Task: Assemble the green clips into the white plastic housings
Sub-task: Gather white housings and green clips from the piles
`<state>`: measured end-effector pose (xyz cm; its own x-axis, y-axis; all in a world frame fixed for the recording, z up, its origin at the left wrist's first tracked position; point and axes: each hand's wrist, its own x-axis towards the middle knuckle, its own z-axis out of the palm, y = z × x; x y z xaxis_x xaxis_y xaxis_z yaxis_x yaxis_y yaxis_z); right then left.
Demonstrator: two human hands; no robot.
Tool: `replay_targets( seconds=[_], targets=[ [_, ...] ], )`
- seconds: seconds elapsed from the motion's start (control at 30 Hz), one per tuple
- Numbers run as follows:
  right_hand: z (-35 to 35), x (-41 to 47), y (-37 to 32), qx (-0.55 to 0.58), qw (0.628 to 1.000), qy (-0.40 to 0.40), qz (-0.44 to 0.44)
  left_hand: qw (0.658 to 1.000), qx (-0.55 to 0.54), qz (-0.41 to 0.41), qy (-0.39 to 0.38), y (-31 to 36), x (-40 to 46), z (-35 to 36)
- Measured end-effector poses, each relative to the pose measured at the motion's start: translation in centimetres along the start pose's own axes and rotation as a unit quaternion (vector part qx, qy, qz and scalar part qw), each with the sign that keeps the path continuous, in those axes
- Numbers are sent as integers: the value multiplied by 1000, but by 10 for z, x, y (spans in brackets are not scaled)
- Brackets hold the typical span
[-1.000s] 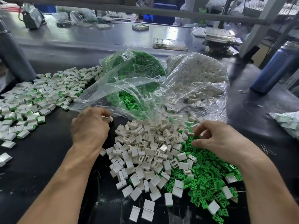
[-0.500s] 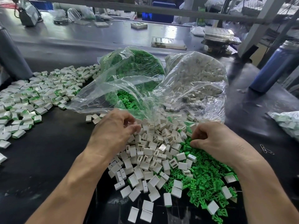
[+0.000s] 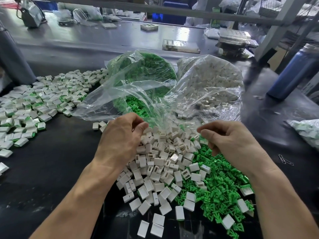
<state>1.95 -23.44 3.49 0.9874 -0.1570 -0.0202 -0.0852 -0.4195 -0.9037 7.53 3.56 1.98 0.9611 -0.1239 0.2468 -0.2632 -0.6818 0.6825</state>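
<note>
Green clips [image 3: 219, 192] are lying loose in a heap toward the near right of the dark worktable [image 3: 51, 169], and white plastic housings [image 3: 160, 163] are piling just left of them, the two heaps overlapping along their shared edge. Behind the heaps, two clear plastic bags are lying open toward the near edge: the left bag [image 3: 141, 75] is holding more green clips, the right bag [image 3: 210, 83] more white housings, and both are spilling forward onto the piles. Crumpled film from the bag mouths is hanging just above the far side of the housing heap. Assembled pieces [image 3: 34, 104], white with green showing, are spreading across the left side of the table.

The left hand [image 3: 119, 140] is resting at the left margin of the housing heap with fingers curled; what it is holding cannot be told. The right hand [image 3: 229, 140] is hovering over the boundary of the heaps, fingers curled inward, contents likewise unclear.

A blue bottle [image 3: 293, 71] is standing near the right edge, with paper clips [image 3: 285, 160] lying on the table nearer the front.
</note>
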Motion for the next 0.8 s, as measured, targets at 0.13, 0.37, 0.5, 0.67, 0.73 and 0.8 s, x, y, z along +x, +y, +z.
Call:
replay_targets(
  seconds=[0.13, 0.37, 0.5, 0.67, 0.73, 0.8],
  targets=[
    [12, 0, -3, 96, 994, -5, -49, 982, -186, -13, -15, 10, -1, 3],
    [34, -6, -14, 210, 970, -45, -116, 871, -475, -69, -109, 24, -6, 12],
    [43, -10, -19, 236, 963, -38, -121, 829, -539, -62, -133, 28, -7, 15],
    [46, -13, -22, 240, 962, -23, -125, 858, -501, -27, -114, 32, -9, 16],
    [47, -13, -23, 242, 961, -22, -129, 867, -484, -15, -116, 33, -11, 17],
    [47, -14, -23, 242, 961, -18, -133, 870, -476, -6, -127, 35, -13, 18]
  ],
)
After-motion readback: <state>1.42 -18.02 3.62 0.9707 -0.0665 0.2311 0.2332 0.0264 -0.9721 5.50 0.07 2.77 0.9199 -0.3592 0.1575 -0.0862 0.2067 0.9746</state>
